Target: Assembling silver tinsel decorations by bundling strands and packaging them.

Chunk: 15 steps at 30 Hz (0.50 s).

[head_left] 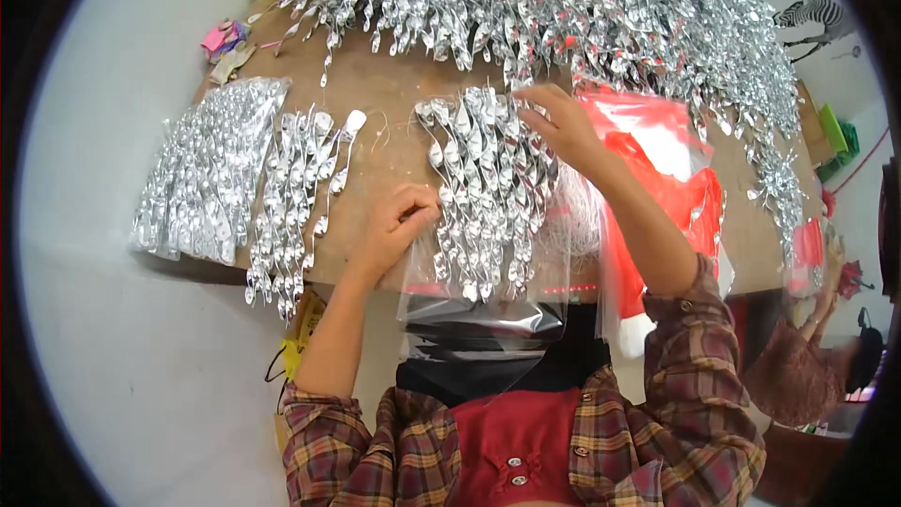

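A bunch of shiny silver spiral strands [483, 178] lies on the brown table in front of me, on or inside a clear plastic bag [422, 268] whose lower end hangs over the near edge. My left hand [405, 214] is closed, its curled fingers against the left side of the bunch and bag. What is between those fingers is hidden. At the bunch's upper right corner, my right hand [563, 127] reaches in with fingers apart, index fingertip close to the strand tops. Left of the bunch, a smaller group of loose silver strands [298, 178] lies spread out.
A filled clear bag of silver strands [202, 174] sits at the table's left. Red-printed plastic bags [657, 160] lie under my right forearm, beside white thread [577, 216]. A large silver strand heap [582, 9] covers the far side. Another person [807, 366] sits at right.
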### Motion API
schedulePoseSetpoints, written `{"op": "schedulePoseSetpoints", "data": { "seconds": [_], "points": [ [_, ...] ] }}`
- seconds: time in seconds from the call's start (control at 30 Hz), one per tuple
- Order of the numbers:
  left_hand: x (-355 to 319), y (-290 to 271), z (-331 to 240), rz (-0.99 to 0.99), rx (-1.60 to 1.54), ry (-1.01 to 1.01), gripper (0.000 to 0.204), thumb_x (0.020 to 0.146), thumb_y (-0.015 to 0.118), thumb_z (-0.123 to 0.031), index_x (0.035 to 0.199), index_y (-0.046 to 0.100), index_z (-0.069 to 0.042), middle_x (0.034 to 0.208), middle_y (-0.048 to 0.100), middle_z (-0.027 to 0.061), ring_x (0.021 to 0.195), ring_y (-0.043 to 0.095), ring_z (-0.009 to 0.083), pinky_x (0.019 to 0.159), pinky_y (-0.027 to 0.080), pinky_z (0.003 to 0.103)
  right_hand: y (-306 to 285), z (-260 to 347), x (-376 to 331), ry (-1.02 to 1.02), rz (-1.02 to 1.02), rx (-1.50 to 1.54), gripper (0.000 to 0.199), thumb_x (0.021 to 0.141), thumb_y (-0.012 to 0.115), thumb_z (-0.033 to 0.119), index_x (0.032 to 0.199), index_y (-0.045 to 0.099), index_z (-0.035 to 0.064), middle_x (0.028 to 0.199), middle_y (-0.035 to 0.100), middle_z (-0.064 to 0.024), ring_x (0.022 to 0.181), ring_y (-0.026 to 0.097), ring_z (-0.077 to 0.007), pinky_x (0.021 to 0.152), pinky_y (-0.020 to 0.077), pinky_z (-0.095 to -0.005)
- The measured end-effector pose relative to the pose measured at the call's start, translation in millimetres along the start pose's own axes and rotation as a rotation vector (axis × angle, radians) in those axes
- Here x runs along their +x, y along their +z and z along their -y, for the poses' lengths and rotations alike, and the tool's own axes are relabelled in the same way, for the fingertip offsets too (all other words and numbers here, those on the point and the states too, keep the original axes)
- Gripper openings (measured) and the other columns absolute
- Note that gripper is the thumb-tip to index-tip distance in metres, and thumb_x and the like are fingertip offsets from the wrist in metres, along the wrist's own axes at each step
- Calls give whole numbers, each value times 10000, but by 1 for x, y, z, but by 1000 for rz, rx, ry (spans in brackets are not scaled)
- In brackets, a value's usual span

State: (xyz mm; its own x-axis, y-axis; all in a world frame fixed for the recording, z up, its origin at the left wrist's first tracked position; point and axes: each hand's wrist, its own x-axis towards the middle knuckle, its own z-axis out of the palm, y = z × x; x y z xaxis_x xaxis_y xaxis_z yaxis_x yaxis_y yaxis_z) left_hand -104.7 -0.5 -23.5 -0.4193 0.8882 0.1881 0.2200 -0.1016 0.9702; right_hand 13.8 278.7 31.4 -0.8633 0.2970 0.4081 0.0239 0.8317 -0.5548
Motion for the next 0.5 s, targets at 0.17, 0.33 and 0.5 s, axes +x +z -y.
{"op": "schedulePoseSetpoints", "data": {
  "seconds": [0.17, 0.33, 0.5],
  "points": [
    [1, 3, -5, 1, -4, 20, 22, 849, 576, -36, 858, 564, -20, 977, 564, 74, 931, 529, 153, 831, 414, 270, 24, -30, 51, 58, 130, -112, 309, 872, 573, 301, 1038, 634, 48, 949, 640, -114, 903, 589, -266, 792, 443, -357],
    [2, 0, -9, -15, 17, 11, 23, 838, 583, -35, 851, 582, -16, 968, 575, 75, 910, 544, 157, 801, 428, 272, 34, -32, 54, 181, 252, -190, 336, 883, 510, 335, 862, 657, 34, 802, 643, -155, 712, 600, -300, 674, 450, -350],
    [-6, -6, -17, -40, 110, 6, 31, 817, 605, -43, 830, 594, -16, 931, 588, 84, 896, 558, 180, 786, 433, 287, 25, 16, 23, -3, 359, -277, 358, 883, 514, 338, 766, 599, 10, 711, 585, -154, 678, 580, -287, 614, 420, -362]
  ]
}}
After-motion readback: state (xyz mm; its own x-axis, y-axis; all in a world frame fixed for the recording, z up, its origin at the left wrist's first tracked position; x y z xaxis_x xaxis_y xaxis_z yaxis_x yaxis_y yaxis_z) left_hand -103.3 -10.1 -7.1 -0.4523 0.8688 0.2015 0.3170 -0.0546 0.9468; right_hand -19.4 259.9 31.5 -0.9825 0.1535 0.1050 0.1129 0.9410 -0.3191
